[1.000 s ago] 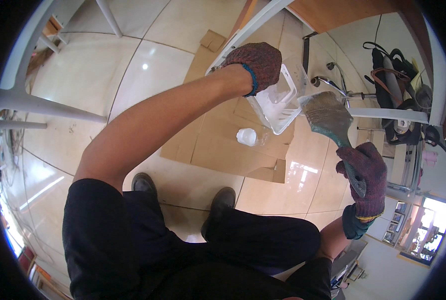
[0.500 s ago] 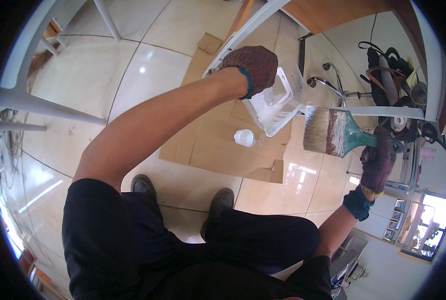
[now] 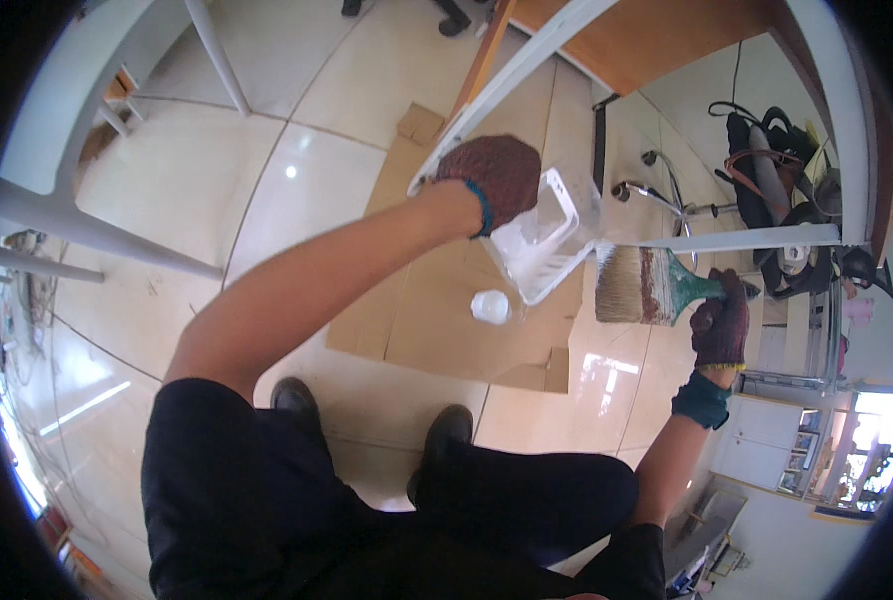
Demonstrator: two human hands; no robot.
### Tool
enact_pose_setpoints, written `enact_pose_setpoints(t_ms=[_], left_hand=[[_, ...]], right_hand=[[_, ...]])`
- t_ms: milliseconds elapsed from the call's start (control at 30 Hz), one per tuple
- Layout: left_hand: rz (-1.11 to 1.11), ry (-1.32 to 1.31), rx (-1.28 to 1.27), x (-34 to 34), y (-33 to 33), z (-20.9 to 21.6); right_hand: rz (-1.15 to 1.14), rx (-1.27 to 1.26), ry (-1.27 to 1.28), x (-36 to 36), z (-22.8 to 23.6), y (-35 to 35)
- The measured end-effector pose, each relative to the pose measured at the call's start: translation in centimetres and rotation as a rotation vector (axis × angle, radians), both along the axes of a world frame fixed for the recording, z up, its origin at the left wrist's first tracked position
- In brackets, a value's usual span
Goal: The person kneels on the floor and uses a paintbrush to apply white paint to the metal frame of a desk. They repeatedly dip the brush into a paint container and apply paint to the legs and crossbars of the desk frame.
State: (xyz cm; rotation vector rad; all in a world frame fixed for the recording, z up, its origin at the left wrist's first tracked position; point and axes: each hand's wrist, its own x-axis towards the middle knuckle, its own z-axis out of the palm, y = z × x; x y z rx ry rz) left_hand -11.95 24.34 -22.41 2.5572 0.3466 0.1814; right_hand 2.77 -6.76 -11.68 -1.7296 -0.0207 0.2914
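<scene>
My left hand (image 3: 492,180), in a maroon knit glove, is closed around the white metal leg (image 3: 537,62) of a piece of furniture with a brown board; its fingertips are hidden. In my right hand (image 3: 721,322), gloved too, is a wide paintbrush (image 3: 632,285) with a green handle. Its pale bristles point left, just below the end of a white crossbar (image 3: 757,237); whether they touch it I cannot tell. Beside my left hand stands a translucent white plastic tub (image 3: 545,262) with white inside. A small white cup-like piece (image 3: 490,307) lies near the tub.
Flattened cardboard (image 3: 437,335) covers the tiled floor under the tub. A chrome chair base (image 3: 667,195) and a pile of dark bags (image 3: 772,170) are beyond the crossbar. White furniture legs (image 3: 107,235) stand at the left. A person's dark shoe (image 3: 454,20) shows at the top.
The brush and my right hand have shifted slightly left, bringing the bristles nearer the crossbar's end. My left hand sits a little lower in view, as does much of the scene. A shoe has appeared at the top.
</scene>
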Motion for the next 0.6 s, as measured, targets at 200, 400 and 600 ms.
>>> enact_pose_setpoints(t_ms=[200, 400, 600], left_hand=[[-0.055, -0.052, -0.004, 1.3, 0.6, -0.8], [-0.221, -0.139, 0.03, 1.3, 2.6, 0.4], [-0.19, 0.095, -0.082, -2.8, 4.4, 8.9]], right_hand=[[0.093, 0.319, 0.038, -0.9, 0.0, 1.5], [0.104, 0.41, -0.163, -4.6, 4.0, 3.7], [0.027, 0.472, -0.183, -9.0, 9.2, 6.5]])
